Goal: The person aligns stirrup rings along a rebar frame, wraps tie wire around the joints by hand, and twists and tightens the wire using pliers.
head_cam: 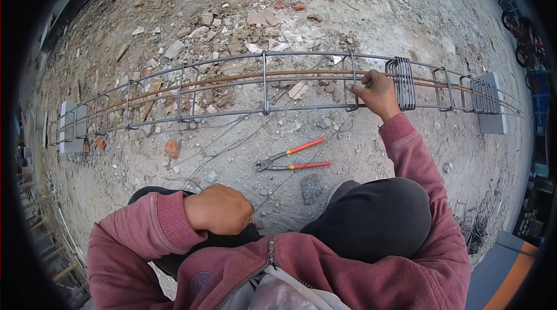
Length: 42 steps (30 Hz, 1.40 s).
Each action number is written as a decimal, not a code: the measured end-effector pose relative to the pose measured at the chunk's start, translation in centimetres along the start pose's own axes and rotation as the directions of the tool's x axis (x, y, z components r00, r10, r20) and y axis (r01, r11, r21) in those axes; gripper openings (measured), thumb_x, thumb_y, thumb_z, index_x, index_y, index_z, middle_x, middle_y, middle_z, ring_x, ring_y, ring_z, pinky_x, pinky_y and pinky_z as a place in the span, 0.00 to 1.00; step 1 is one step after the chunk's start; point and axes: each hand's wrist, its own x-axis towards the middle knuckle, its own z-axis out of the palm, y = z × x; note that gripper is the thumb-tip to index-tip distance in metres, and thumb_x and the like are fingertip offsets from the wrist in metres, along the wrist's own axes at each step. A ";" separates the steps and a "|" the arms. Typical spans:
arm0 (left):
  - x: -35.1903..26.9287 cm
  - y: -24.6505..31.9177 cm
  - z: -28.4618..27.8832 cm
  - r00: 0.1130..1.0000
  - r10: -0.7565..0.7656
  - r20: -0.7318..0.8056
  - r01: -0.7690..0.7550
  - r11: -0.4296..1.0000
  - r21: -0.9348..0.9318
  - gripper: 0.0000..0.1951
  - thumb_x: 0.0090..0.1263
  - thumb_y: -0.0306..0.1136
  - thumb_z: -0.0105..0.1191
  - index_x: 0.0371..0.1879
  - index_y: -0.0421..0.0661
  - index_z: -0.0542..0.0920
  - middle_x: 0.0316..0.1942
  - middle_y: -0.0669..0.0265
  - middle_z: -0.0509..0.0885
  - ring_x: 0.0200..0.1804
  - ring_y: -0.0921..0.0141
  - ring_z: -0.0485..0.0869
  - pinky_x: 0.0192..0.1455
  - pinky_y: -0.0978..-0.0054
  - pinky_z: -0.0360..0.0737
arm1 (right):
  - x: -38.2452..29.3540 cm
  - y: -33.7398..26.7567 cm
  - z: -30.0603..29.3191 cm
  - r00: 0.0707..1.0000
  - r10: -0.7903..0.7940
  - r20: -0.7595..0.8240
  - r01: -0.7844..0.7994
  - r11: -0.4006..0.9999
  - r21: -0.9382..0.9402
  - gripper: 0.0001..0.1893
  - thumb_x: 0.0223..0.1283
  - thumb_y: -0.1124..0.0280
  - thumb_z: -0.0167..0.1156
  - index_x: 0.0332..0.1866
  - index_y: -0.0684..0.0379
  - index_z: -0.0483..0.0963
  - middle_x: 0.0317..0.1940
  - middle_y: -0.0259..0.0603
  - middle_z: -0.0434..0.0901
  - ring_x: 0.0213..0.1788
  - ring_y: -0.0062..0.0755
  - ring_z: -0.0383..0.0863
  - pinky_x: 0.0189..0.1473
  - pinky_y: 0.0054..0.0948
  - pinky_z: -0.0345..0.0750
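A long rebar cage (304,108) runs left to right before me, with square steel stirrups around its bars. My right hand (377,92) reaches over the cage, between a single stirrup (353,79) and a bunched stack of stirrups (405,83). Its fingers are bent at the inner bars; whether they grip one I cannot tell. Closed over my knee, my left hand (224,210) has thin tie wires (191,183) coming out beside it; its palm side is hidden. End-cutting nippers with red and yellow handles (278,161) lie spread on the ground between me and the cage.
Grey blocks (491,125) (72,144) sit under both cage ends. Broken brick (172,149), a dark stone (311,189) and rubble lie on the dirt. Loose wires cross the ground under the cage. Motorcycles (522,42) stand at the far right.
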 end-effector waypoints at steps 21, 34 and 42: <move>0.0 -1.0 -3.7 0.857 0.180 -0.483 -0.490 0.574 -0.656 0.12 0.71 0.37 0.49 0.33 0.40 0.79 0.18 0.74 0.74 0.23 0.80 0.70 0.27 0.80 0.67 | -3.7 3.6 -7.9 0.810 -0.540 -0.228 0.580 0.794 0.181 0.39 0.47 0.51 0.65 0.65 0.59 0.63 0.64 0.51 0.63 0.65 0.49 0.62 0.66 0.40 0.58; 2.6 -2.8 -5.9 0.731 0.010 -0.683 -0.236 0.942 -0.239 0.07 0.65 0.31 0.51 0.35 0.43 0.80 0.24 0.57 0.80 0.28 0.58 0.79 0.33 0.66 0.75 | -8.9 6.2 -12.0 0.856 -0.101 0.507 -0.192 0.849 0.492 0.07 0.53 0.71 0.65 0.32 0.65 0.82 0.21 0.32 0.80 0.22 0.13 0.71 0.24 0.17 0.67; 4.0 -1.8 -5.1 0.854 0.028 -0.519 -0.111 0.985 -0.130 0.09 0.67 0.37 0.48 0.34 0.49 0.81 0.23 0.55 0.80 0.29 0.53 0.79 0.32 0.58 0.73 | -10.7 19.0 -9.5 0.663 0.306 0.684 -0.574 0.793 0.202 0.07 0.45 0.74 0.67 0.31 0.65 0.82 0.17 0.34 0.78 0.18 0.19 0.73 0.21 0.19 0.69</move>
